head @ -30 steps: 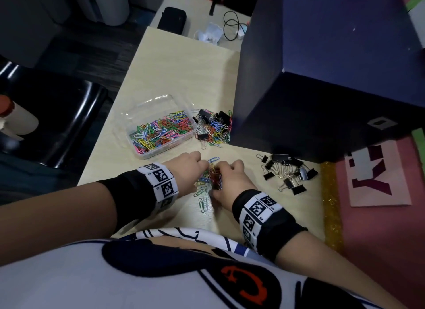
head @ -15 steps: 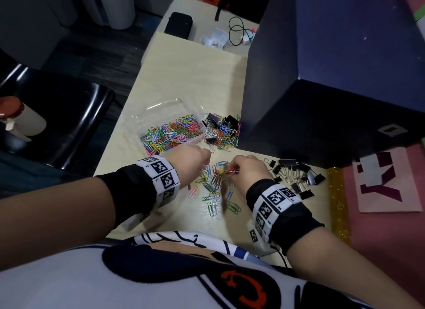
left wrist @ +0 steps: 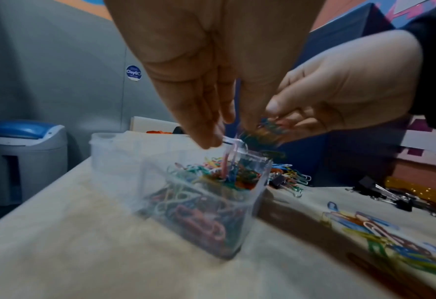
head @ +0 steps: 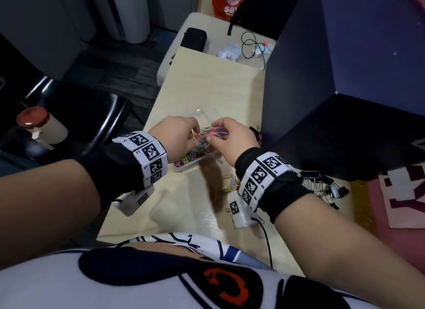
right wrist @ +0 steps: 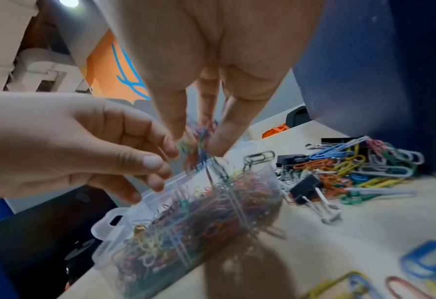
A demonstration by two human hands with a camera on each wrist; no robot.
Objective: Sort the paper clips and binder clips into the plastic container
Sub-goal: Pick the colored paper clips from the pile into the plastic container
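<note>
Taking the plastic container [head: 184,168] as the landmark, the nearest things are loose paper clips [head: 230,185] lying on the table [head: 207,83] just on the person's side of it, partly hidden by the right wrist. Both hands hang directly above the container. The right hand [head: 232,137] has its fingers curled down round a bunch of coloured clips [right wrist: 196,141], thumb and fingertips closed on it. The left hand [head: 177,136] points its fingers downward, loosely together; a pink clip [left wrist: 225,161] hangs below the fingertips, but blur hides whether it is pinched or falling.

Half a second earlier both hands were low on the table, gathering clips on the near side of the container; they have since risen and moved over it, and fewer clips remain there.

The container lies flat on the table, open top up, its long axis running from the person's near left to far right, one compartment filled with coloured clips. To its right, at the dark box [head: 345,136], sits a mixed heap of paper clips and binder clips [right wrist: 339,170]; another group of binder clips [head: 322,189] lies further right
</note>
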